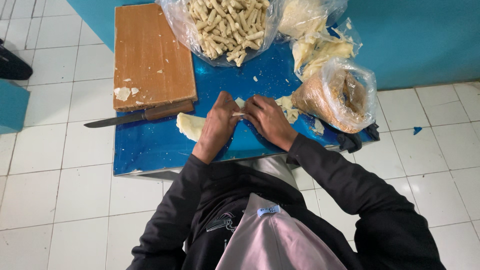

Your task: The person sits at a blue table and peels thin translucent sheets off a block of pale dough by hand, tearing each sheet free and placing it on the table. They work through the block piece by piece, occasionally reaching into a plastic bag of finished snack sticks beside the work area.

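Note:
My left hand [219, 122] and my right hand [267, 119] meet over the blue table [150, 147], fingertips pinched together on a small pale dough wrapper roll [239, 105]. A loose pale wrapper sheet [190, 125] lies on the table just left of my left hand. More wrapper scraps [286, 106] sit right behind my right hand. A clear bag of filled pale rolls [227, 25] stands at the far side of the table.
A wooden cutting board [150, 55] lies at the table's left, with a long knife [135, 116] at its near edge, blade overhanging left. Bags of pale sheets [320, 47] and brown crumbs [335, 95] crowd the right. White tiled floor surrounds the table.

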The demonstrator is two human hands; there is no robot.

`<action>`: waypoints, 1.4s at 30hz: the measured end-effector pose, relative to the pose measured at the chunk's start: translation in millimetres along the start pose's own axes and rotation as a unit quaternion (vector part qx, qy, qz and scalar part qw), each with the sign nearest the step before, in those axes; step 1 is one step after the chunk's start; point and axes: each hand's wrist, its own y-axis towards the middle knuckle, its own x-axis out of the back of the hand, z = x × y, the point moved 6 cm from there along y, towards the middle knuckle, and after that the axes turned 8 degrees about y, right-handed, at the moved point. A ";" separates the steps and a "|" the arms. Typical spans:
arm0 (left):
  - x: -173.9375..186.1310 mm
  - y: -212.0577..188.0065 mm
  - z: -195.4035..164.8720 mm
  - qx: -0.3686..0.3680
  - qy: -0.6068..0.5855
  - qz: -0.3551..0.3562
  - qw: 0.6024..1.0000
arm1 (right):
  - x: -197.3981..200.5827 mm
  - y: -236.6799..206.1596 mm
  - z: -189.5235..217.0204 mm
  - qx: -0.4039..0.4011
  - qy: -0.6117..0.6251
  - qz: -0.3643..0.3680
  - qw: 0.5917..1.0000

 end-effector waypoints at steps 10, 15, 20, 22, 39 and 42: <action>-2.8 10.2 11.7 -0.011 0.006 0.001 1.000 | 0.2 5.3 -2.3 0.040 -0.013 0.021 0.999; 3.5 5.6 11.3 -0.010 -0.038 0.006 0.999 | -1.9 18.7 -21.9 -0.005 0.055 0.013 0.998; -2.6 7.6 11.3 -0.038 0.028 -0.010 0.999 | -2.5 26.3 -32.3 -0.045 0.084 0.040 0.995; -4.6 8.9 14.2 -0.047 0.055 -0.015 0.997 | 0.2 23.1 -27.0 -0.031 0.073 0.030 0.996; 0.0 10.0 7.5 -0.036 0.214 -0.045 0.975 | 0.7 13.0 -8.9 0.040 -0.034 0.001 0.999; -0.4 9.0 6.6 -0.027 0.227 -0.050 0.972 | -0.5 13.9 -8.8 0.030 -0.056 0.015 0.998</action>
